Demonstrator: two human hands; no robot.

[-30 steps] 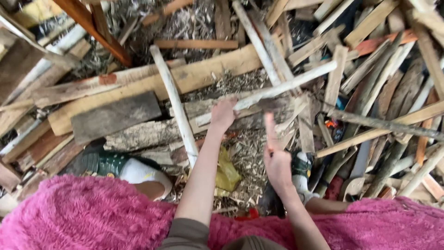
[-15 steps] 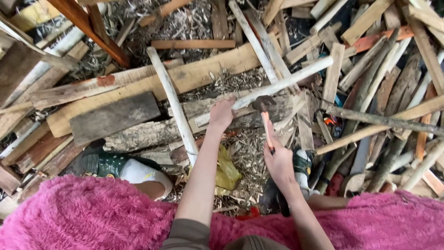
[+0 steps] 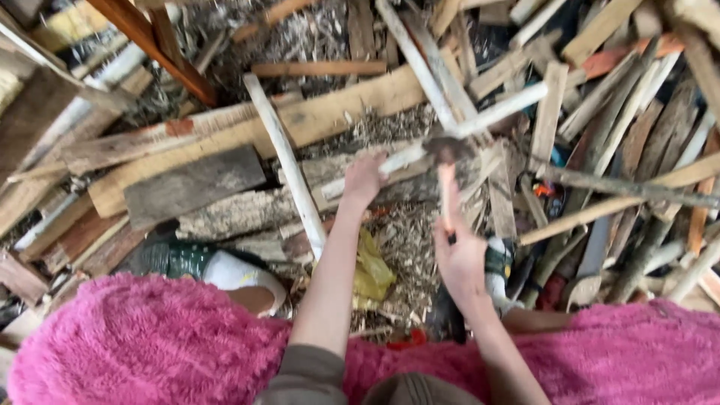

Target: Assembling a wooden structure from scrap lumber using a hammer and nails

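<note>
Head view shows our right hand (image 3: 459,259) clenched round a hatchet (image 3: 447,174), its dark head meeting a pale stick (image 3: 480,120) at twelve o'clock. Our left hand (image 3: 364,178), at nine o'clock from the blade, grips that stick, steadying it on a log (image 3: 247,214). We judge a chopping stroke is landing; next calls for lifting clear of the fingers.

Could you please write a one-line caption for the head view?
Left hand steadies a pale stick on a log while right hand brings a hatchet onto it.
</note>
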